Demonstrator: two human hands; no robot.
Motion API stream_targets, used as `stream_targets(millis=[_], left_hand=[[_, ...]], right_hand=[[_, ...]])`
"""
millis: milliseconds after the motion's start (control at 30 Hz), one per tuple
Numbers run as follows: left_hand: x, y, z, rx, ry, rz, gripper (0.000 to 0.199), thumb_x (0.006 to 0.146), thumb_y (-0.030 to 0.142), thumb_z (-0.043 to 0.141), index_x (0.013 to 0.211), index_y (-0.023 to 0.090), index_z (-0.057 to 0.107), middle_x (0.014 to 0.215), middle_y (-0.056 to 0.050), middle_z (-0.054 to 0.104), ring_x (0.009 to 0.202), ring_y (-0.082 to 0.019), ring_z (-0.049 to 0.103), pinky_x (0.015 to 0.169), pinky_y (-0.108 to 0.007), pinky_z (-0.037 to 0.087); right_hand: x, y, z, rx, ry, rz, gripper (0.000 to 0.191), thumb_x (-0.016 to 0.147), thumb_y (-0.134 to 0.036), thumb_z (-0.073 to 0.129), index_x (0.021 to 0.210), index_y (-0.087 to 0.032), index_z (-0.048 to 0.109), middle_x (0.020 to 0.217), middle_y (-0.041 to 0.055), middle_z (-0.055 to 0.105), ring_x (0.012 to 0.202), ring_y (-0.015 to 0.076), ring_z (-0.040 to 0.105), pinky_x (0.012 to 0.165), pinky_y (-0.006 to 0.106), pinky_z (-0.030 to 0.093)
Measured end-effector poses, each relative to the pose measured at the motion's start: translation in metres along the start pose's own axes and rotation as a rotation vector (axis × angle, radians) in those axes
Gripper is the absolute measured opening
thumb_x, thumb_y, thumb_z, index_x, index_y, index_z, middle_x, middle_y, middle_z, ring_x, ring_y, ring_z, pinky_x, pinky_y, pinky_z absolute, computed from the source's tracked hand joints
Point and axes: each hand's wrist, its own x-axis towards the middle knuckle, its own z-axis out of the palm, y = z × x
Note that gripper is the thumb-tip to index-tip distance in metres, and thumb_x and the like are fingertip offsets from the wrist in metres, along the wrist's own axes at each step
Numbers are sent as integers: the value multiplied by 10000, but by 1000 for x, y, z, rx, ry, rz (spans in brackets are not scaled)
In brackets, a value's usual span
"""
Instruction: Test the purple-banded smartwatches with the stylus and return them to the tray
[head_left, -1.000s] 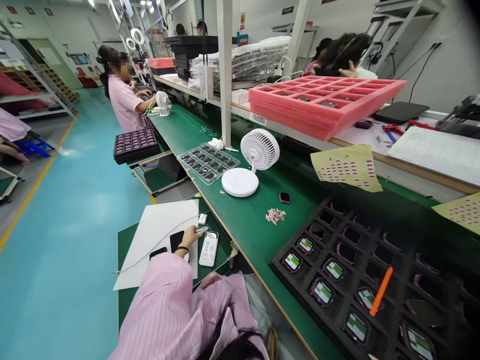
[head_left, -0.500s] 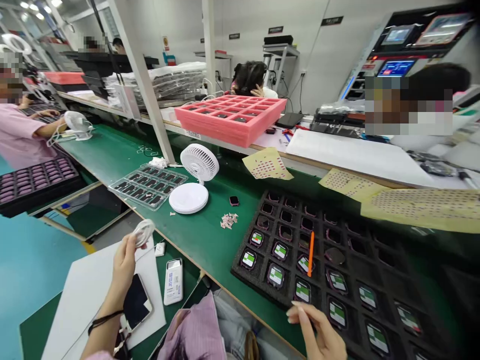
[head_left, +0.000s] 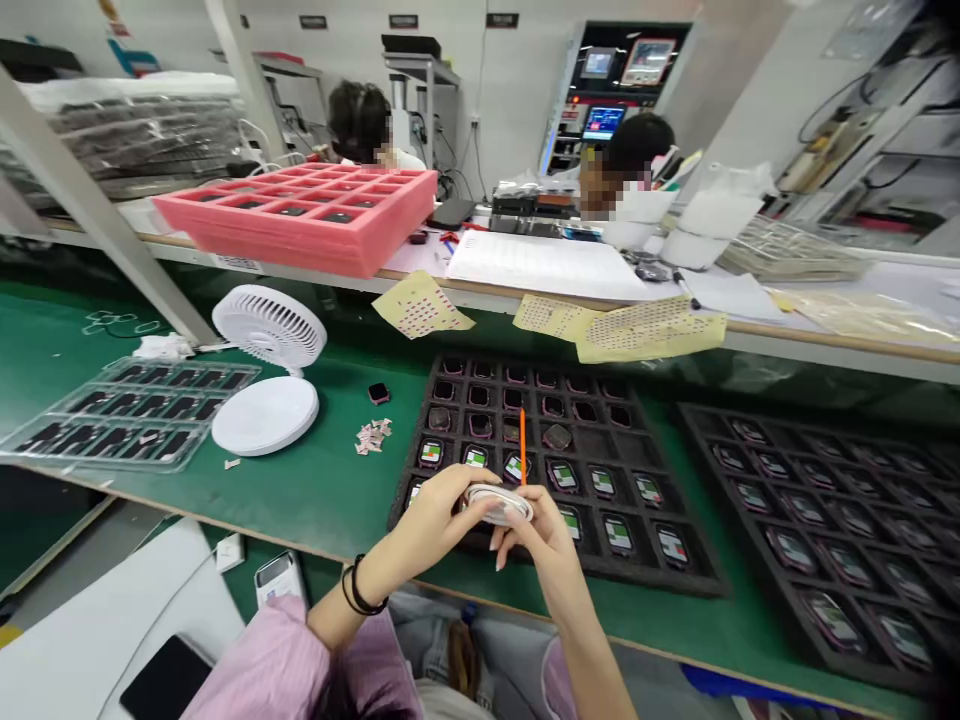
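A coiled white cable (head_left: 498,505) is held between both hands above the front edge of the black foam tray (head_left: 679,575). My left hand (head_left: 442,510) grips the coil from the left, with dark bands on its wrist. From the right, the fingers of my right hand (head_left: 544,530) close on the same coil. Watch units sit in the tray's compartments, several with lit green and white screens. An orange stick (head_left: 523,445) lies across the tray just behind the hands. Part of the tray's front left is hidden by my left hand.
A white fan (head_left: 266,415), a clear tray of black parts (head_left: 172,455), a lone watch (head_left: 378,393) and small pieces (head_left: 373,436) lie left. A second black tray (head_left: 757,560) is right. The shelf holds a pink foam tray (head_left: 360,250). A phone (head_left: 166,680) lies lower left.
My left hand has brought the coiled cable from the left to over the black tray. My right hand has come to the coil and taken hold of it. The view has turned right.
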Motion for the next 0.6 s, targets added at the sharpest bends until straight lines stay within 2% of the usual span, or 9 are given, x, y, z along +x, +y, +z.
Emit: stream_targets(millis=[100, 233, 333, 433, 600], left_hand=[[6, 0, 8, -70, 64, -44, 215, 908, 317, 514, 1070, 182, 552, 965, -63, 671, 875, -175, 639, 786, -279, 504], [11, -2, 14, -197, 159, -124, 240, 881, 339, 551, 1053, 183, 489, 856, -34, 649, 777, -158, 635, 699, -258, 499], [12, -5, 14, -233, 149, -137, 231, 865, 348, 578, 1008, 187, 492, 863, -36, 633, 756, -150, 621, 690, -258, 489], [12, -7, 13, -261, 123, -149, 256, 853, 355, 603, 1010, 188, 488, 848, -28, 614, 751, -148, 611, 693, -262, 480], [14, -4, 13, -301, 78, -181, 254, 865, 364, 596, 1013, 186, 490, 837, -20, 617, 778, -152, 616, 699, -261, 479]], right_hand=[[-2, 3, -5, 67, 8, 44, 294, 807, -452, 657, 840, -194, 521, 646, -15, 639, 458, 141, 626, 390, 250, 534], [-5, 7, -2, 30, 113, -44, 265, 874, -437, 574, 836, -180, 524, 666, 24, 685, 507, 163, 669, 484, 283, 571], [-5, 7, -1, -61, 129, -114, 252, 905, -433, 522, 910, -181, 528, 702, 29, 688, 563, 168, 677, 514, 289, 566], [-5, 6, -4, -199, 130, -177, 248, 924, -421, 486, 996, -188, 526, 703, 16, 674, 540, 148, 633, 498, 268, 530], [-5, 1, -10, -464, 108, -217, 285, 953, -388, 419, 968, -167, 598, 665, 18, 664, 523, 130, 568, 526, 250, 481]])
